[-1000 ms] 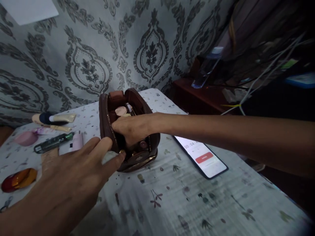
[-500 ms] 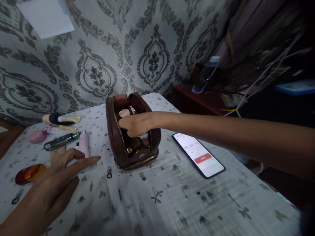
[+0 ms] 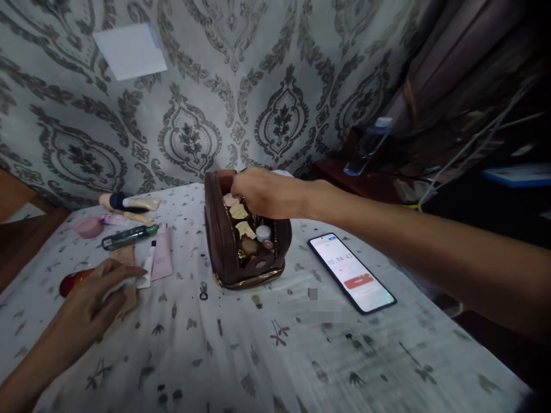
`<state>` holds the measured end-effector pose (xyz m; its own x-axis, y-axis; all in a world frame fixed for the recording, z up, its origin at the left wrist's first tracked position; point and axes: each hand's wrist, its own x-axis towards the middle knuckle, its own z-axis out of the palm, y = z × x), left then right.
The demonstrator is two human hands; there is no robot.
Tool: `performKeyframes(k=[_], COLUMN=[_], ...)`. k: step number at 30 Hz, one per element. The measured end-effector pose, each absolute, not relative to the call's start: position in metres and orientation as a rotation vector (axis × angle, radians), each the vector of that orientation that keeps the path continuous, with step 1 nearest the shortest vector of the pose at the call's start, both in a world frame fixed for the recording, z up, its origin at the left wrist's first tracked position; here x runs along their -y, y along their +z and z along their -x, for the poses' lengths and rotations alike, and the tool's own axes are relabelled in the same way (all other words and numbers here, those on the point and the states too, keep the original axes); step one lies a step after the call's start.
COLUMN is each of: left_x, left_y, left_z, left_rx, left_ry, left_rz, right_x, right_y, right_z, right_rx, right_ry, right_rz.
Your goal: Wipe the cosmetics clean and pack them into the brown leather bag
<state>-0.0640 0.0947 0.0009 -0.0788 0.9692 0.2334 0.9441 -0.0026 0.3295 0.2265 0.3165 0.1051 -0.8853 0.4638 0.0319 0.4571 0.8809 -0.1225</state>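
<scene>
dim tablecloth [image 3: 301, 355], right hand [image 3: 262, 192] hiding pouch [image 3: 224, 241] top

The right hand [image 3: 260, 192] is being held forward with fingers curled downward, while the left hand [image 3: 92, 301] is being rested palm-down, fingers loosely bent.

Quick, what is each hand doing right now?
Left hand: fingers loosely open, resting on the tablecloth beside a pink tube.
Right hand: over the open brown pouch; grip cannot be told.

A home: damask wallpaper [image 3: 267, 74], clothed table [image 3: 301, 355], curtain [image 3: 451, 63].
</scene>
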Motion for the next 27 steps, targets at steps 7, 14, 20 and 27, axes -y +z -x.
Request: performKeyframes(k=[7,14,20,27], left_x=[-0.095,-0.107,-0.149,-0.229], left_y=[0.014,-0.008,-0.013,0.005], left_z=[0.116,0.187,0.217,0.253], left_rx=[-2.591,-2.882,-2.963,-3.063], left_ry=[0.749,0.685,0.535,0.466], left_rz=[-1.615,-1.461,-1.431,-1.242], right_x=[-0.259,-0.205,-0.186,-0.181], right_y=[0.071,0.011,-0.038,-0.088], right_z=[-0.232,-0.203,-0.161,-0.138], right_rx=[2.589,2.572,2.402,2.163], right_ry=[0.241,0.602,1.172,1.481], right_rz=[0.232,-0.073,0.153,0.432])
